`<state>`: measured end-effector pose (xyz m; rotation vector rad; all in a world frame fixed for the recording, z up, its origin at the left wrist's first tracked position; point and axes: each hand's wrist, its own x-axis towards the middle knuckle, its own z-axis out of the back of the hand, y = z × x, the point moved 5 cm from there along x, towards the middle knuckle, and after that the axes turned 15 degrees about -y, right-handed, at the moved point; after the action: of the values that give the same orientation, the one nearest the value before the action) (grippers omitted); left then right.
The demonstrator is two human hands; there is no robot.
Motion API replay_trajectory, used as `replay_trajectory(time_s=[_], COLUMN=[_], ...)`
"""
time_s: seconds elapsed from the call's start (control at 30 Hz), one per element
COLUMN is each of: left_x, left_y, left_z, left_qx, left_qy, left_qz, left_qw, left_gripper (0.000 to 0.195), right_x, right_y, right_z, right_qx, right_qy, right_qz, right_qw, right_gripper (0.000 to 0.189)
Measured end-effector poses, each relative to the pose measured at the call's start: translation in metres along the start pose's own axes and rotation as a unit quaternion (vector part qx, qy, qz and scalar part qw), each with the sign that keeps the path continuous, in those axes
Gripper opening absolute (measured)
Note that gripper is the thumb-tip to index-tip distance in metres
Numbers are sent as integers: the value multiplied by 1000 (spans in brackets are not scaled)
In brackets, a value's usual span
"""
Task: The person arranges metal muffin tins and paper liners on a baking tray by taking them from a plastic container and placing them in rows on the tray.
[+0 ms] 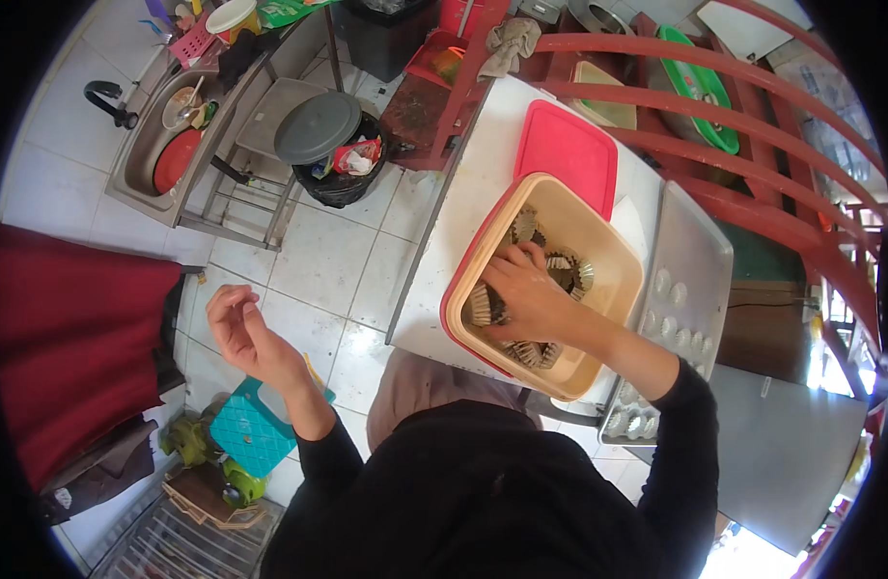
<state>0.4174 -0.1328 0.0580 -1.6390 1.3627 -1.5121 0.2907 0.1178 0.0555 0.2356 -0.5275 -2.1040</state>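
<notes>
My right hand (527, 293) reaches into a cream plastic container (618, 304), its fingers spread among fluted metal tart moulds (534, 353). Some fingertips are hidden by the moulds, so whether one is gripped is unclear. The container sits on a white table (433, 289), with a red rim or band showing along its outer left side. To its right lies a metal baking tray (694, 224) with several small fluted moulds (678, 293) set out on it. My left hand (245, 333) hangs in the air left of the table, fingers loosely curled around nothing visible.
A pink plastic lid (567, 152) lies behind the container. Red curved rails (676, 101) bound the table's far right. Leftward stand a bin with a grey lid (317, 129), a steel sink (143, 170) and a turquoise plastic stool (252, 434). A red curtain (75, 340) hangs far left.
</notes>
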Motion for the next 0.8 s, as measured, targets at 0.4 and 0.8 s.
replay_trajectory(time_s=[0.4, 0.8], left_x=[-117, -133], left_y=[-70, -67], left_z=[-122, -141], left_qx=[-66, -36], left_qy=[589, 576], left_qz=[13, 55], left_qw=[805, 815], left_gripper=[69, 79], right_x=[-41, -51], right_y=[2, -23], right_z=[55, 57], right_qx=[384, 417], right_qy=[-74, -141], right_qz=[-297, -290], right_qw=[871, 850], right_gripper=[71, 49])
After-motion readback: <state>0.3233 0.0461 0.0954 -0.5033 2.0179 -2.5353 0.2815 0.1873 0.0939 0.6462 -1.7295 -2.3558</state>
